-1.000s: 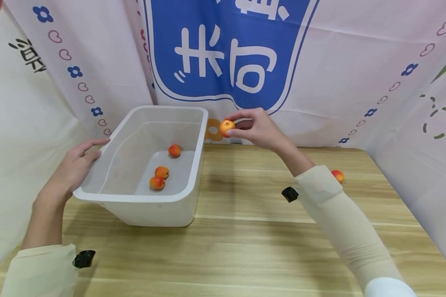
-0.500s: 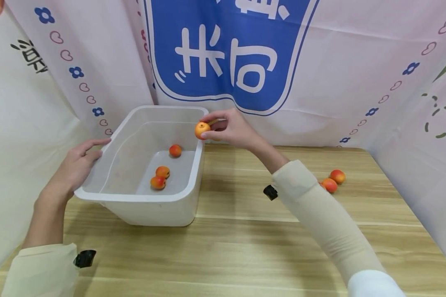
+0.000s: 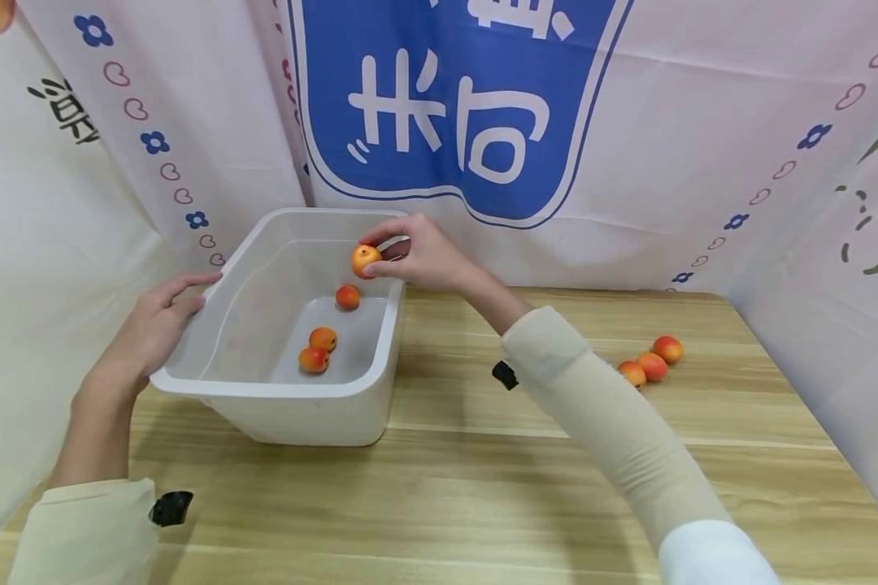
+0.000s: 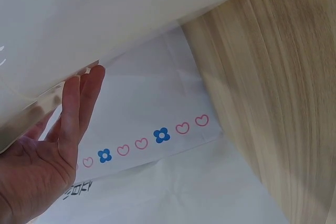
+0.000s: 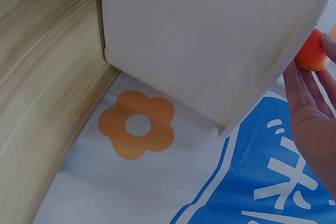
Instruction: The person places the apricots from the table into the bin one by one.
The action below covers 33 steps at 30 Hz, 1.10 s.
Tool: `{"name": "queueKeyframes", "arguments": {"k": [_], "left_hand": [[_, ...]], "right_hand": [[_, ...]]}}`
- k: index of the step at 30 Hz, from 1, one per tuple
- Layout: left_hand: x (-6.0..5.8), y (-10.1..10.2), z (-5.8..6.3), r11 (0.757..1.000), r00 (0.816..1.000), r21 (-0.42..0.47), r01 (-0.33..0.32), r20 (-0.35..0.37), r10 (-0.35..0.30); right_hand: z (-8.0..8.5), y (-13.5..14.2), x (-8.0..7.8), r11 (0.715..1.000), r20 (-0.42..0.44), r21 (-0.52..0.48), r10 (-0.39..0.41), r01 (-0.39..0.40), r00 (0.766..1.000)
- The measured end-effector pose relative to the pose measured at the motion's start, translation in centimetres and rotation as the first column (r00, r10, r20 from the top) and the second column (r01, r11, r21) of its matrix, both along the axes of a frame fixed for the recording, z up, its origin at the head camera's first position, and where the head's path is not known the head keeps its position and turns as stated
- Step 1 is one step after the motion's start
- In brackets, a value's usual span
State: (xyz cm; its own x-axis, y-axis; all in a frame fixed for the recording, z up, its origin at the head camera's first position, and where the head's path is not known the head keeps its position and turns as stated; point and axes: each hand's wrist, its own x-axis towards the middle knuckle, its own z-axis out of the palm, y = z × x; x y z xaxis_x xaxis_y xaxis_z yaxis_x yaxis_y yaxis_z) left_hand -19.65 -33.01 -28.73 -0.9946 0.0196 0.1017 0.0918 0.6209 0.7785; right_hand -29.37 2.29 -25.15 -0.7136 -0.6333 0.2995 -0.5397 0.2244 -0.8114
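Note:
A small orange-red fruit (image 3: 365, 259), like an apricot or small apple, is pinched between the thumb and fingers of my right hand (image 3: 419, 253). The hand holds it over the right rim of a white plastic bin (image 3: 278, 391), inside the opening's far right part. In the right wrist view the same fruit (image 5: 313, 52) shows past the rim. Several similar fruits (image 3: 314, 359) lie on the bin's floor. My left hand (image 3: 142, 329) rests against the bin's left side; in the left wrist view its fingers (image 4: 71, 108) are fairly straight along the outer wall, under the rim.
A row of orange-red fruits (image 3: 652, 366) lies on the wooden table (image 3: 483, 479) to the right, partly beside the right sleeve (image 3: 593, 398). Printed white cloth (image 3: 666, 162) hangs behind the table and on both sides.
My right hand has carried the fruit leftward, from right of the bin to above its opening. More fruits on the right show as the sleeve moved off them. The left hand stays put.

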Motion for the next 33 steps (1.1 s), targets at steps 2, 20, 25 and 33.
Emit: {"name": "queueKeyframes", "arguments": {"k": [2,20,25,33], "left_hand": [[0.0,0.0,0.0,1.0,1.0,0.006,0.001,0.001,-0.001],[0.1,0.0,0.0,1.0,1.0,0.006,0.005,0.009,-0.005],[0.1,0.0,0.1,1.0,1.0,0.002,0.003,0.013,-0.003],[0.0,0.0,0.2,1.0,1.0,0.001,-0.006,0.012,0.006]], "right_hand": [[0.0,-0.3,0.0,1.0,0.0,-0.007,0.006,-0.006,1.0],[-0.2,-2.3,-0.6,0.996,-0.023,0.089,0.019,-0.017,1.0],[-0.3,-3.3,-1.1,0.988,-0.015,0.148,0.036,-0.033,0.999],[0.0,-5.1,-1.5,0.966,-0.014,0.257,-0.011,0.015,1.0]]}}
